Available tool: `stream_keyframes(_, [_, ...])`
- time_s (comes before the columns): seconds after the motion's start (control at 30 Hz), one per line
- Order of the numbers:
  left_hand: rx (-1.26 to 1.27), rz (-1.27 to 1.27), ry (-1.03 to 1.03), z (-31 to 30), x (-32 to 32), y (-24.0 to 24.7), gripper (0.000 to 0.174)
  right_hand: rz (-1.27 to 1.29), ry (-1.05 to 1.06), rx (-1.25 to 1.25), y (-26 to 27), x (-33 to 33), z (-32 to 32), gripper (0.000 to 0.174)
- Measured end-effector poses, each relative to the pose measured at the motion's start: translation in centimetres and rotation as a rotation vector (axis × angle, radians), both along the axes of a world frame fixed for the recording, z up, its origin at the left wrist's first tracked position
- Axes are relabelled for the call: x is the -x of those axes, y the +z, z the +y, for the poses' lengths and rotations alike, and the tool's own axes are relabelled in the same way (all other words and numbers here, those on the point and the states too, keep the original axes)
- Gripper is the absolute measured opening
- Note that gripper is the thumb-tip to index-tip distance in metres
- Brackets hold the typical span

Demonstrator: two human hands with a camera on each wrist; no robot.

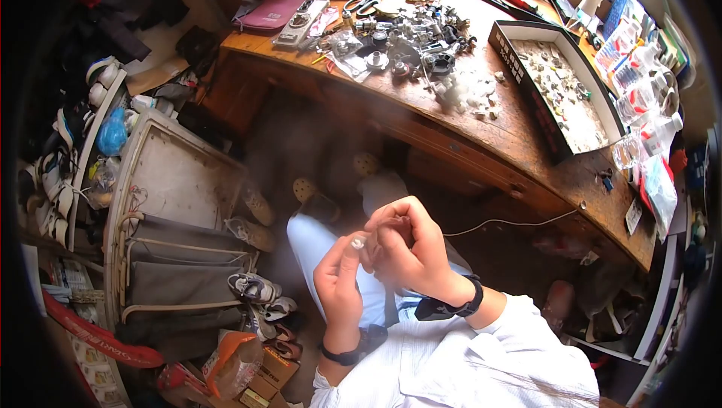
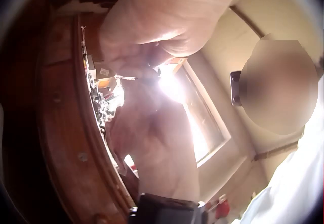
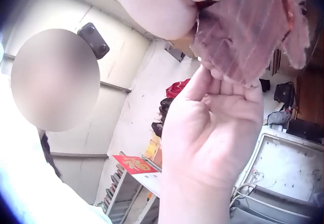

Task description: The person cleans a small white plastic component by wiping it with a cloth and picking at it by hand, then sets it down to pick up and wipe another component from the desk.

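Note:
Both hands are raised close together over the person's lap. In the head view the left hand [image 1: 340,276] pinches a small whitish piece [image 1: 357,243] between thumb and forefinger. The right hand [image 1: 417,250] has its fingers curled round a thin, crumpled reddish-brown sheet [image 3: 238,42], streaked and partly see-through, which hangs from it in the right wrist view. There the left hand's fingertips lie right at the sheet's lower edge, and the left palm [image 3: 215,128] faces the camera. In the left wrist view, glare and blur hide the fingertips.
A wooden desk [image 1: 466,141] stands in front, bearing a pile of small metal and plastic parts [image 1: 410,43]. On its right are a shallow box [image 1: 519,69] of small pieces and several clear plastic bottles [image 1: 639,100]. Shoes [image 1: 254,288] and a folded metal-framed chair [image 1: 180,246] lie left.

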State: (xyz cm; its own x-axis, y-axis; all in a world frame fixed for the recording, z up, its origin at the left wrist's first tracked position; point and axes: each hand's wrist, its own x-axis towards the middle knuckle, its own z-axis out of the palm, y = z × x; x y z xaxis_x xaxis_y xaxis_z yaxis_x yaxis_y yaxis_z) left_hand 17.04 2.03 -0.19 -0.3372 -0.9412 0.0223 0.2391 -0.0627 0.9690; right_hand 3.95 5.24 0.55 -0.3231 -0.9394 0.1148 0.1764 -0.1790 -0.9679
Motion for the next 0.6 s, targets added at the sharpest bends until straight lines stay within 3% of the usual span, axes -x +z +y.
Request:
stream_keyframes(0.03, [-0.124, 0.105, -0.003, 0.0, 0.0, 0.1, 0.027, -0.014, -0.038, 0.038, -0.1, -0.1, -0.1, 0.009])
stream_keyframes(0.13, [-0.116, 0.067, -0.035, -0.2, -0.4, 0.3, 0.032, -0.021, -0.056, 0.052, -0.4, 0.5, 0.0, 0.011])
stream_keyframes(0.2, [-0.115, 0.065, -0.032, -0.3, -0.4, 0.4, 0.032, 0.171, -0.088, 0.069, -0.3, 0.8, 0.1, 0.016])
stream_keyframes(0.33, [-0.09, 0.072, -0.019, -0.2, -0.4, 0.3, 0.026, 0.198, -0.03, 0.032, 0.6, 1.4, 0.3, 0.019])
stream_keyframes(0.37, [-0.091, 0.072, -0.02, -0.2, -0.3, 0.3, 0.026, 0.329, -0.06, 0.059, 0.7, 1.5, 0.2, 0.018])
stream_keyframes(0.4, [-0.037, 0.004, -0.014, -0.1, -0.3, 0.4, 0.026, 0.46, -0.09, 0.086, 0.8, 1.5, 0.2, 0.018])
stream_keyframes(0.57, [0.168, -0.213, 0.039, -0.1, -0.5, 0.4, 0.02, 0.589, -0.092, 0.133, 1.1, 1.5, 0.1, 0.019])
stream_keyframes(0.6, [0.342, -0.357, 0.051, -0.3, -0.7, 0.5, 0.019, 0.605, -0.054, 0.141, 1.1, 1.7, 0.2, 0.02])
